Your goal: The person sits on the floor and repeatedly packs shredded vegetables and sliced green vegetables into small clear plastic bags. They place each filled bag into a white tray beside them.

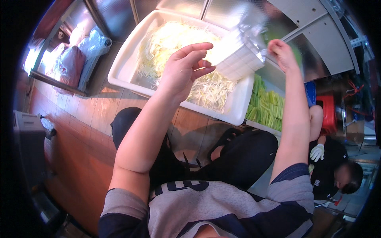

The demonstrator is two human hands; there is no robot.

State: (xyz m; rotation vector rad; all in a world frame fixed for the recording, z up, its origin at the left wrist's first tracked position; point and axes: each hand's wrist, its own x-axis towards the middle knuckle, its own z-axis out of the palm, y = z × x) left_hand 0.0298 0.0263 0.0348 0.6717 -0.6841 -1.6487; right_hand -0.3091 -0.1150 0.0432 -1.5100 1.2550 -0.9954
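Note:
A large white plastic tub (178,104) holds a heap of pale, thin sprouts (214,92), partly washed out by glare. My left hand (186,65) is raised over the tub, fingers spread and curved, with nothing in it. Beside it, above the tub's right side, is a clear plastic bag or film around a white, block-like gridded thing (241,61). My right hand (279,53) has its fingers bent together at the edge of this clear plastic and seems to pinch it; blur hides the exact grip. Cut green stalks (266,104) lie in a second container below my right hand.
Plastic bags (70,65) sit on a metal-framed shelf at the left. Metal panels stand behind the tub. At the right, a person in dark clothes wearing a white glove (317,152) is near a red plastic stool (327,114). A grey box-like unit (29,142) stands at the far left.

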